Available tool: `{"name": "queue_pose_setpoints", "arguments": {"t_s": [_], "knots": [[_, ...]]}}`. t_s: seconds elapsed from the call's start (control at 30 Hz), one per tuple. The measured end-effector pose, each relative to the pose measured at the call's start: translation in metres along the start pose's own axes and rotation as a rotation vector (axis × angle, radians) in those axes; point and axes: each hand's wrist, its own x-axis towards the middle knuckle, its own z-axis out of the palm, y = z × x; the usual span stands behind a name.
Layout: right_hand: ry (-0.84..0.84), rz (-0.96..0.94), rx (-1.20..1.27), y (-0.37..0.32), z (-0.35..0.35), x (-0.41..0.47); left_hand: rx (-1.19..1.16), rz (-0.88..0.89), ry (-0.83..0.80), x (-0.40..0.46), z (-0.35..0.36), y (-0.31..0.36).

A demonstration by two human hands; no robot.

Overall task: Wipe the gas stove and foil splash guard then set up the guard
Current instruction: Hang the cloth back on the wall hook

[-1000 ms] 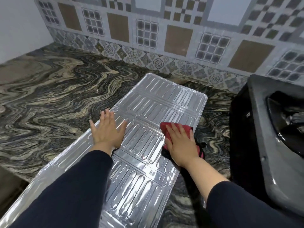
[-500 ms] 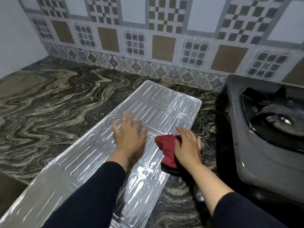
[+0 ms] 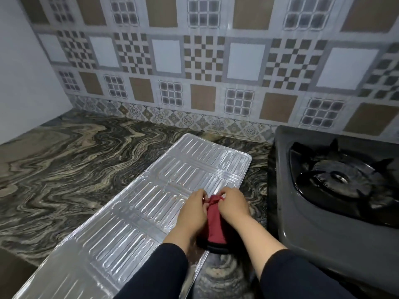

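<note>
The foil splash guard (image 3: 151, 201) lies flat on the marble counter, running from the near left edge toward the back wall. A red cloth with a black border (image 3: 214, 225) is held above the guard's right edge. My left hand (image 3: 192, 214) and my right hand (image 3: 234, 207) both pinch the cloth's top end, fingers closed on it. The dark grey gas stove (image 3: 319, 229) stands at the right, with its black burner and pan support (image 3: 343, 180) in view.
A swirled marble counter (image 3: 64, 169) stretches left and behind the guard. A patterned tile wall (image 3: 205, 72) rises at the back and a white wall (image 3: 19, 72) at the left. The counter's front edge (image 3: 17, 255) drops off at the lower left.
My left hand left the foil and joined the right hand on the red cloth, which is lifted and bunched. The view has tilted up toward the wall.
</note>
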Motion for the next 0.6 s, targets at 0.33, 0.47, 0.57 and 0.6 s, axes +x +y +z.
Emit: {"name": "queue_pose_setpoints", "arguments": {"t_s": [0.33,0.47,0.57,0.6], "knots": [[-0.193,-0.175,0.693,-0.063,-0.161,0.041,-0.647,0.109,0.185,0.053,-0.111,0.111],[-0.298,-0.395,0.585,-0.095,-0.234,0.052,-0.600,0.235,0.191,0.081,-0.160,0.164],[-0.287,-0.450,0.556,-0.116,-0.270,0.067,-0.570,0.323,0.140,0.104,-0.190,0.193],[-0.243,-0.467,0.522,-0.123,-0.281,0.073,-0.558,0.351,0.126,0.112,-0.199,0.201]]}}
